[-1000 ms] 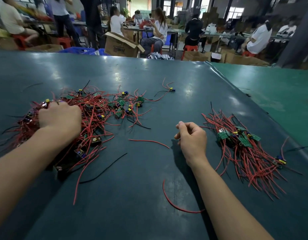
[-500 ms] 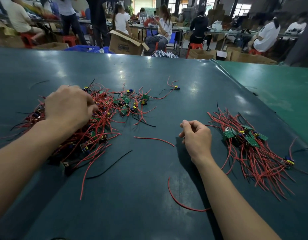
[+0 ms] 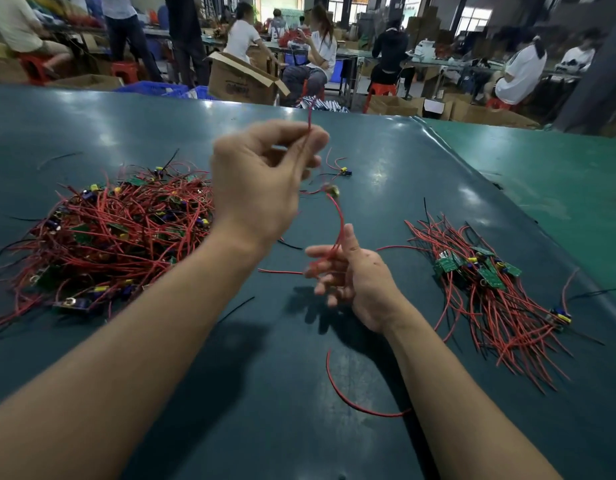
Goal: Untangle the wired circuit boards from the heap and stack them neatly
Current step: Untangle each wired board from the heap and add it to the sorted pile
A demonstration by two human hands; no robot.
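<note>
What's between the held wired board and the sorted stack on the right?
Nothing visible. The wired board hangs between left hand and right hand; only bare table lies before the sorted stack.

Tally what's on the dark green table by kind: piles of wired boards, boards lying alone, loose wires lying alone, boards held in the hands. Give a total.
Piles of wired boards: 2, the tangled heap and the sorted stack
Single boards lying alone: 1
Loose red wires lying alone: 1
Loose black wires lying alone: at least 2
Boards held up: 1, between left hand and right hand
Total: 7
</note>
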